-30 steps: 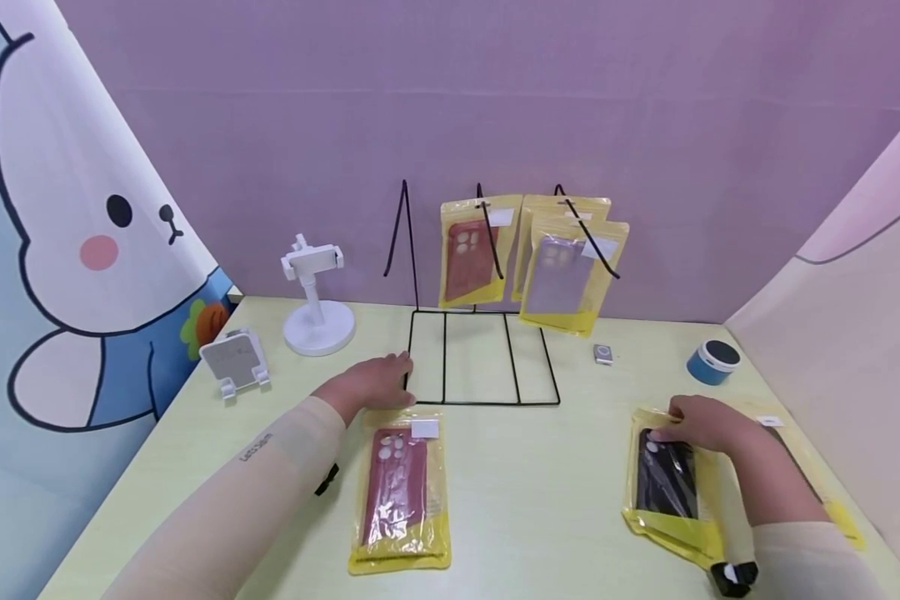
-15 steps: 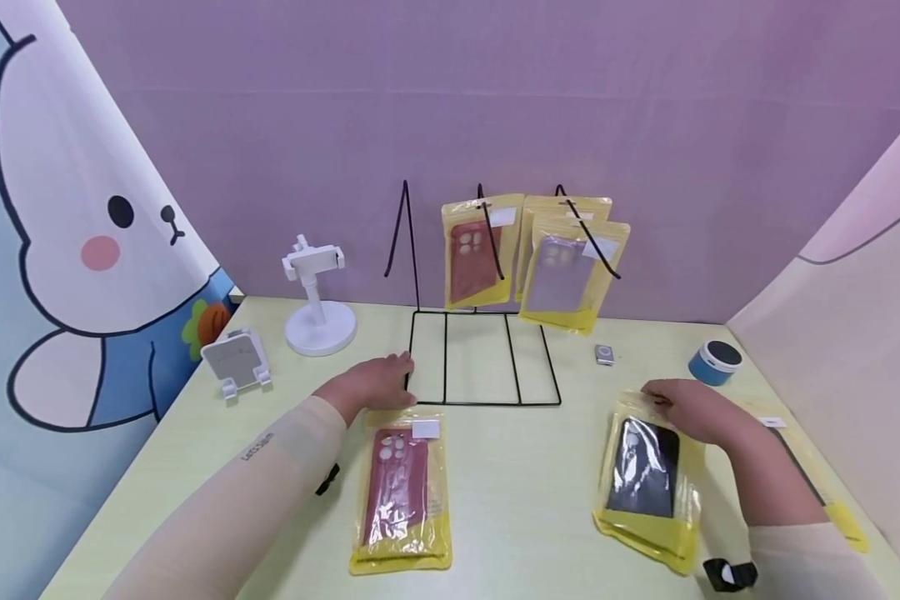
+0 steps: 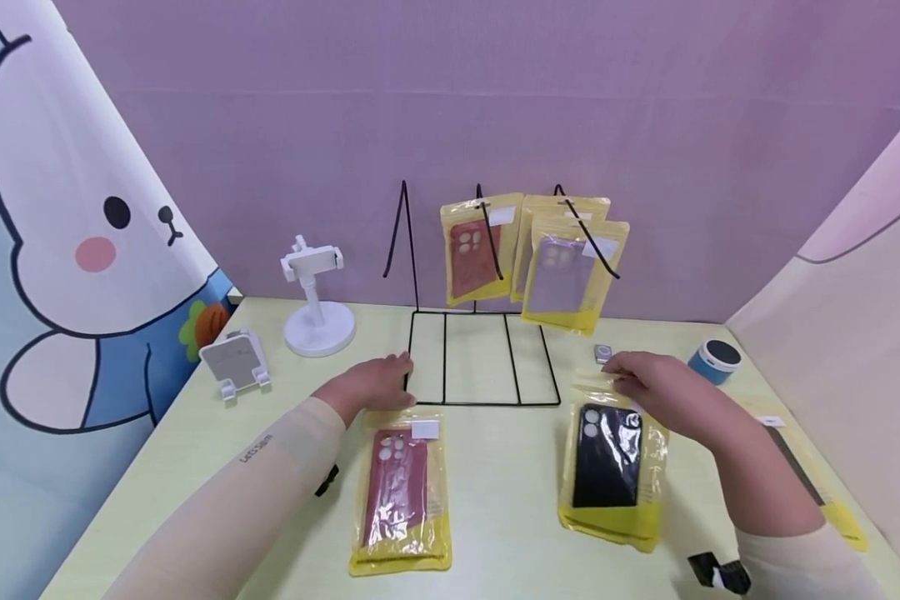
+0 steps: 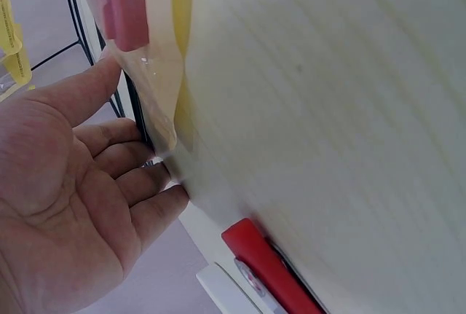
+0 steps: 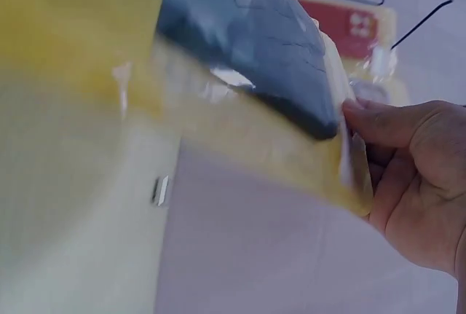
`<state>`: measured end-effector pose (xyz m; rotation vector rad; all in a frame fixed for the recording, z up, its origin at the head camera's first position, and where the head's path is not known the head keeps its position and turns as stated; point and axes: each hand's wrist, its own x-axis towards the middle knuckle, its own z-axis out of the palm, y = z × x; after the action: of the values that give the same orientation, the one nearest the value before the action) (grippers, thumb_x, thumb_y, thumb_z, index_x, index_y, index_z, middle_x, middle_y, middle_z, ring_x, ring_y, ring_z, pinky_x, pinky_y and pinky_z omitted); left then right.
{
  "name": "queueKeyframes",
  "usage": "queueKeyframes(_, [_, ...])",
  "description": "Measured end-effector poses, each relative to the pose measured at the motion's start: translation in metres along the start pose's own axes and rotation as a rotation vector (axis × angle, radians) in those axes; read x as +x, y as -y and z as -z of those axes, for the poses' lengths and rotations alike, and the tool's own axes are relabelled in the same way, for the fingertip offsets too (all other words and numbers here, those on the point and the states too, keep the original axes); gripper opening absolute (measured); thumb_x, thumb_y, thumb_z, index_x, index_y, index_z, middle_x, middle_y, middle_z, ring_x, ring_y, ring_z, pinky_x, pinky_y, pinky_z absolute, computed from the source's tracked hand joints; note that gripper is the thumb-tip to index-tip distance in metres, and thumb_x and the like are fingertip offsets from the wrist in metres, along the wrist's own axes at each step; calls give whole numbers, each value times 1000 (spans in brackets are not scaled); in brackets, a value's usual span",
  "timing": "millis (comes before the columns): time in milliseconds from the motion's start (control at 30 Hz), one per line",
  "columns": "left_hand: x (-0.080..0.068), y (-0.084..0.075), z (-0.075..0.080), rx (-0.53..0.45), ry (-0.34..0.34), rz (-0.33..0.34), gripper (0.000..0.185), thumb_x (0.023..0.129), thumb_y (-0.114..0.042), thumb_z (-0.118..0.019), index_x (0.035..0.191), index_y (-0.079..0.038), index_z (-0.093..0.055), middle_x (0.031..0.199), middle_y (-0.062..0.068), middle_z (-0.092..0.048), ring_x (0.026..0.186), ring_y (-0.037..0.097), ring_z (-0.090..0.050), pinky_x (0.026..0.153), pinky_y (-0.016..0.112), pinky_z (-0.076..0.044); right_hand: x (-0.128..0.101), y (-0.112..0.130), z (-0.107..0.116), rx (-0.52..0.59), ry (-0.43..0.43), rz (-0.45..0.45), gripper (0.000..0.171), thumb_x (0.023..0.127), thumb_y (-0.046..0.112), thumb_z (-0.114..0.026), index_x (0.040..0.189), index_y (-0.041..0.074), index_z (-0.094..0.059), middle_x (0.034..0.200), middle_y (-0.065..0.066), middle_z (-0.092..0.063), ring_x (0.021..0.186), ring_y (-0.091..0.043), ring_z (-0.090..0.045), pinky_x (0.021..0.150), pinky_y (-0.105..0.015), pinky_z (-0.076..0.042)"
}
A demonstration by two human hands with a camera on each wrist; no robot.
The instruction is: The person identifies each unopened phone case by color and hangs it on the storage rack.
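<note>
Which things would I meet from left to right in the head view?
White tilted stand, white phone holder, packet with pink case, hanging packet with red case, packet with black case in the right hand, blue cylinder, rightmost packet.

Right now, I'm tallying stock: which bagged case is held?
The bagged black case held by the right hand; the other bagged cases hang on the rack or lie on the table.

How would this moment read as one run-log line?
left hand: touches wire rack | right hand: holds bagged black case by top | table: bagged red case
</note>
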<state>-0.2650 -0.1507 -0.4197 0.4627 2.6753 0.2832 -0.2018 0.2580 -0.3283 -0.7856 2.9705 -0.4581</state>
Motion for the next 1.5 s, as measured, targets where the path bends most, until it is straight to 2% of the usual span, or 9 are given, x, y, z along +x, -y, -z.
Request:
queueKeyframes(267, [1, 0, 0, -2, 1, 21, 75, 95, -42, -62, 154, -7, -31, 163, 14, -16, 150, 33, -20, 122, 48, -21, 7, 29, 9, -5, -146, 164, 25, 93, 1, -62, 110, 18, -72, 104, 5, -67, 94, -13, -62, 81, -39, -57])
queueKeyframes(533, [2, 1, -2, -2, 3, 15, 76, 95, -42, -61, 154, -7, -30, 164, 13, -16, 150, 34, -19, 122, 48, -21, 21, 56, 15, 12, -202, 170, 12, 93, 9, -66, 97, 20, -67, 91, 8, -64, 82, -9, -55, 72, -32, -53])
queueKeyframes(700, [2, 2, -2, -6, 1, 16, 76, 95, -42, -62, 154, -7, -29, 164, 14, -16, 150, 34, -19, 122, 50, -21, 30, 68, 19, -11, -243, 226, 11, 96, 7, -61, 99, 17, -63, 90, 5, -61, 84, -11, -54, 74, -34, -51])
queueKeyframes(967, [2, 1, 0, 2, 10, 18, 75, 95, -40, -62, 154, -5, -30, 163, 15, -17, 150, 34, -19, 122, 49, -21, 44, 81, 26, 24, -268, 273, 19, 98, 7, -58, 112, 16, -67, 102, 3, -67, 93, -15, -61, 81, -40, -55])
queueKeyframes(1300, [3, 1, -1, 4, 11, 31, 76, 95, -42, -62, 154, -7, -30, 163, 14, -17, 150, 33, -20, 122, 48, -22, 51, 96, 30, 49, -263, 258, 10, 97, 10, -61, 101, 17, -66, 96, 6, -65, 88, -12, -57, 77, -34, -53])
queueKeyframes(1500, [1, 1, 0, -3, 6, 25, 75, 95, -40, -62, 153, -6, -31, 163, 15, -18, 150, 34, -21, 121, 49, -23, 57, 114, 35, 39, -252, 243, 7, 98, 15, -60, 101, 18, -64, 96, 7, -65, 84, -12, -57, 76, -34, -52])
